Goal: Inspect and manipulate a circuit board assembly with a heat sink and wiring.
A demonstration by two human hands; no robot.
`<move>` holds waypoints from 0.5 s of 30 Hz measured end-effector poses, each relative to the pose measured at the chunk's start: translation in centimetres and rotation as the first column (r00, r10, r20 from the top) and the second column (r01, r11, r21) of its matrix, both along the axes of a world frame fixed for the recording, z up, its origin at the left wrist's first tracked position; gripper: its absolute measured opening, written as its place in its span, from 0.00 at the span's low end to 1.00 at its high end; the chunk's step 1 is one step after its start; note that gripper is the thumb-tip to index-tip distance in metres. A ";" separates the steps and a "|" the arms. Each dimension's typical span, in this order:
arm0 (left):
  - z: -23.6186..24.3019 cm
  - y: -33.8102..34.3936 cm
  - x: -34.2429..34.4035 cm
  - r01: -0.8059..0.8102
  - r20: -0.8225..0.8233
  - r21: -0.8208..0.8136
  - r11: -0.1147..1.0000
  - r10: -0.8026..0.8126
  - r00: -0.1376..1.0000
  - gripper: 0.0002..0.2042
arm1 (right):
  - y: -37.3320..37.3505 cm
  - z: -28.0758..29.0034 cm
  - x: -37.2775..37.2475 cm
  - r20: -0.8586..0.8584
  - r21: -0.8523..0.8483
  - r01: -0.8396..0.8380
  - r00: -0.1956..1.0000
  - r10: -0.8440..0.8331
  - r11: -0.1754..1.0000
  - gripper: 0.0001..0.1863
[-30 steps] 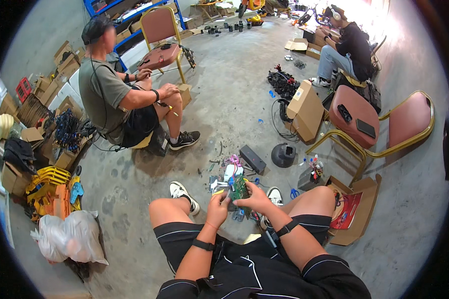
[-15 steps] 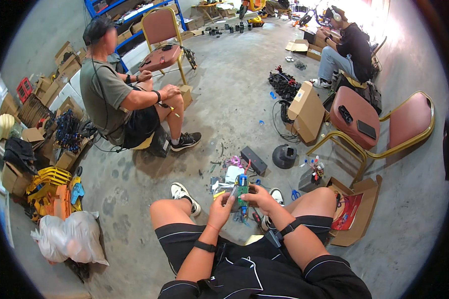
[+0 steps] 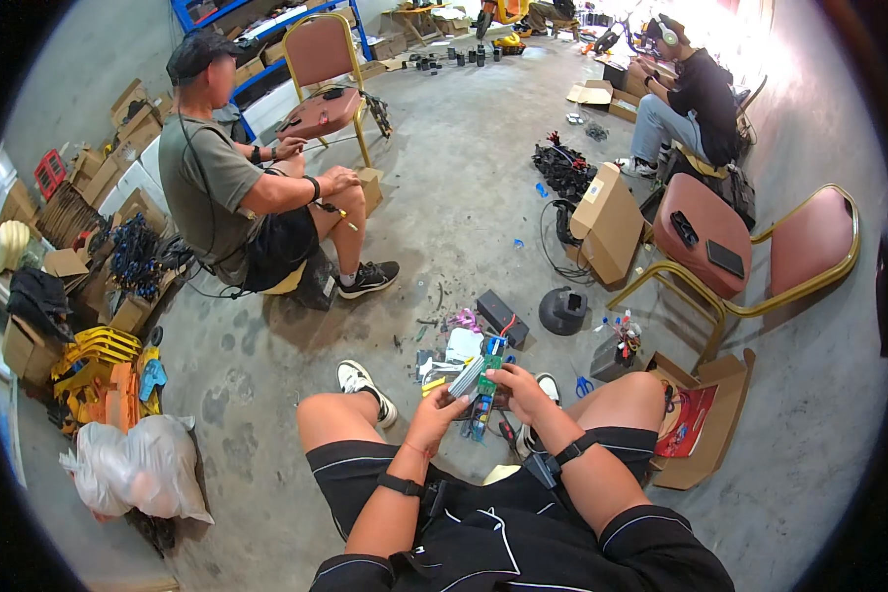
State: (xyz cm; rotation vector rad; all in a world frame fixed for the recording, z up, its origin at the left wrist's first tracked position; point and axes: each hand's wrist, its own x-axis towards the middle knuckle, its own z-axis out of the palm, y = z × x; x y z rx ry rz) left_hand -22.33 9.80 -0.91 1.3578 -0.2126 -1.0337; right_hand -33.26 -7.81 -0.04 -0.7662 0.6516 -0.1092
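Between my knees, both hands hold a green circuit board [image 3: 485, 388] with blue parts at its two ends and a ribbed grey metal heatsink [image 3: 470, 376] along its left side. My left hand [image 3: 438, 414] is closed on the heatsink side, thumb on top. Pinching the right edge of the board is my right hand [image 3: 518, 389]. A red wire rises from the board's far end. Just beyond lie a black oblong box [image 3: 502, 318] and a white sheet or bag [image 3: 464, 344] on the floor. The undersides of my fingers are hidden.
A dark round housing [image 3: 563, 310] and a box of hand tools [image 3: 623, 345] stand to the right, near blue-handled scissors [image 3: 584, 386]. Farther right is a chair [image 3: 703, 235]. One person [image 3: 212, 187] sits at the left, another [image 3: 696, 99] at the far right.
The board has swung and tilted between my hands, its far end moving right. More of the ribbed grey heatsink now faces up. Both hands keep their hold.
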 end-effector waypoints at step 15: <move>-0.7 -0.2 -0.6 -0.197 0.100 -0.004 0.980 0.197 0.975 0.16 | 0.9 1.2 0.4 -0.081 -0.285 -0.061 0.996 0.040 0.956 0.30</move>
